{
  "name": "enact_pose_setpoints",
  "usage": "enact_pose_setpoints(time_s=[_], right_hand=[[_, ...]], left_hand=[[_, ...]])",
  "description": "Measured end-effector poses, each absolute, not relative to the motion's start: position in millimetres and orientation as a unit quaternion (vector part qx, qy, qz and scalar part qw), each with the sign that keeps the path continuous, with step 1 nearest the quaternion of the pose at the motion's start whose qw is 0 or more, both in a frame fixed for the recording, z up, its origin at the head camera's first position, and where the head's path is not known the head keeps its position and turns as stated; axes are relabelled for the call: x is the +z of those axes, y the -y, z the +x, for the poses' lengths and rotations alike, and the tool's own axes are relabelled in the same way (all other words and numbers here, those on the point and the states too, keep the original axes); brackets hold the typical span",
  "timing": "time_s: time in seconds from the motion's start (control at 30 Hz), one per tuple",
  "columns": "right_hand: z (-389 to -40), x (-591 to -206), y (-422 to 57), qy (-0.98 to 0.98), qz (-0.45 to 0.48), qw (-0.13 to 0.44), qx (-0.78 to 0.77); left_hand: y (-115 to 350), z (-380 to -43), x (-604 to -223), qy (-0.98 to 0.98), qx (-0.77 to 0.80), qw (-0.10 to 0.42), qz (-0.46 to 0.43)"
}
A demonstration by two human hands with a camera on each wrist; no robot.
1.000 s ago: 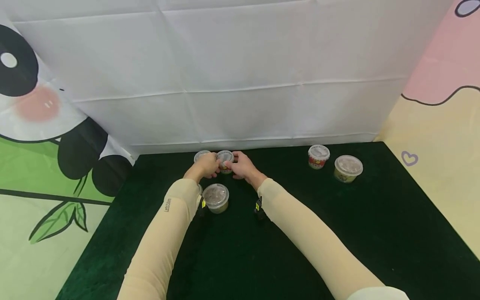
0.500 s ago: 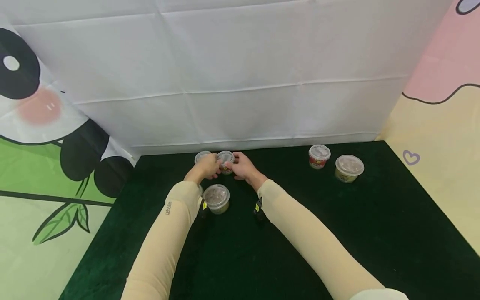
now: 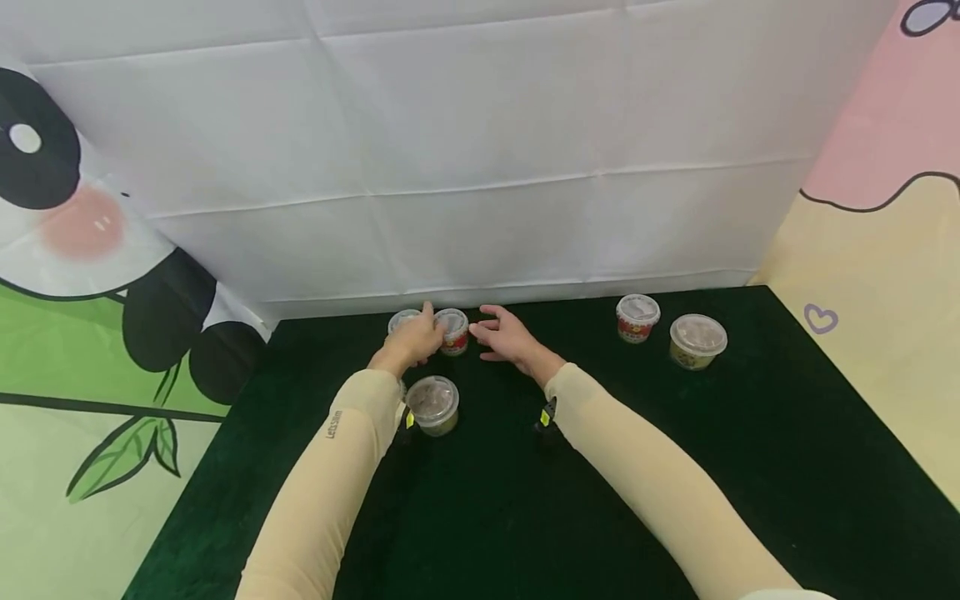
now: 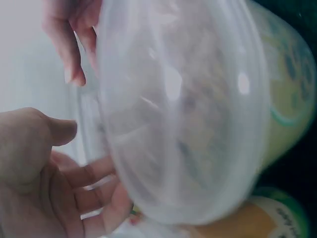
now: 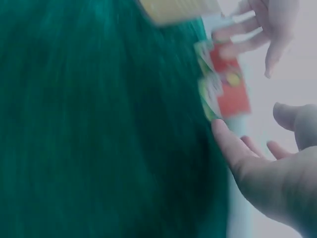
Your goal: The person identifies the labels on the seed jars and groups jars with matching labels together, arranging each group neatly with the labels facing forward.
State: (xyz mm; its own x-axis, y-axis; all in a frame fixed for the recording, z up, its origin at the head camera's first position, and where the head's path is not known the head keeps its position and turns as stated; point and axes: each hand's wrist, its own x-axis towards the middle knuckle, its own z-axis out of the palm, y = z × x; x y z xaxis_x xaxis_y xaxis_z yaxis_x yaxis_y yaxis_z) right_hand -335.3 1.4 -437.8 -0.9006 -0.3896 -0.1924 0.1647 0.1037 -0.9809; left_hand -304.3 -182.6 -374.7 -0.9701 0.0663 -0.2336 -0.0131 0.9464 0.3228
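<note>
A small lidded cup with a red label (image 3: 453, 332) stands upright at the back of the table, between the two hands. My left hand (image 3: 414, 337) is just left of it, fingers loosely extended; whether they touch it is hard to tell. My right hand (image 3: 512, 338) is held apart on its right, thumb and fingers spread, holding nothing. Behind the left hand, another clear-lidded cup (image 3: 402, 317) is partly hidden. Nearer stands a wider lidded tub (image 3: 432, 405), whose cloudy lid fills much of the left wrist view. An orange-and-green labelled container (image 4: 247, 218) shows below it there.
At the back right stand another red-labelled cup (image 3: 637, 317) and a wide lidded tub (image 3: 697, 341). A dark green cloth (image 3: 600, 517) covers the table. White sheeting (image 3: 480, 150) rises behind its back edge, with printed panels on both sides.
Both hands held the red-labelled cup between them earlier. Now the fingers have loosened, and the right hand has drawn away to the right. The cup stays in about the same place.
</note>
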Motion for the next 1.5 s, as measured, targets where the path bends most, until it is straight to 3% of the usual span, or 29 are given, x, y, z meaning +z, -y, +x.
enact_pose_setpoints(time_s=[0.17, 0.3, 0.43, 0.53, 0.77, 0.97, 1.17, 1.5], right_hand=[[-340, -414, -58, -0.763, -0.152, 0.175, -0.603], [-340, -392, -110, -0.830, -0.217, 0.094, -0.506], [-343, -377, -160, -0.887, -0.240, 0.017, -0.394], [-346, -377, -192, -0.916, -0.240, -0.002, -0.322], [-350, -398, -230, -0.945, -0.224, 0.014, -0.236], [-351, -412, -238, -0.942, -0.205, 0.048, -0.260], [-350, -414, -234, -0.940, -0.194, 0.079, -0.269], [-346, -414, -236, -0.943, -0.192, 0.073, -0.262]], left_hand=[[155, -301, -361, -0.994, 0.083, 0.068, 0.029], [120, -299, -361, -0.994, 0.062, 0.040, 0.085], [78, -300, -367, -0.983, 0.081, 0.047, 0.158], [47, -303, -375, -0.968, 0.128, 0.071, 0.205], [-17, -305, -414, -0.920, 0.273, 0.112, 0.256], [-54, -304, -444, -0.876, 0.423, 0.103, 0.208], [-65, -304, -455, -0.867, 0.457, 0.086, 0.179], [-66, -306, -460, -0.868, 0.452, 0.082, 0.189]])
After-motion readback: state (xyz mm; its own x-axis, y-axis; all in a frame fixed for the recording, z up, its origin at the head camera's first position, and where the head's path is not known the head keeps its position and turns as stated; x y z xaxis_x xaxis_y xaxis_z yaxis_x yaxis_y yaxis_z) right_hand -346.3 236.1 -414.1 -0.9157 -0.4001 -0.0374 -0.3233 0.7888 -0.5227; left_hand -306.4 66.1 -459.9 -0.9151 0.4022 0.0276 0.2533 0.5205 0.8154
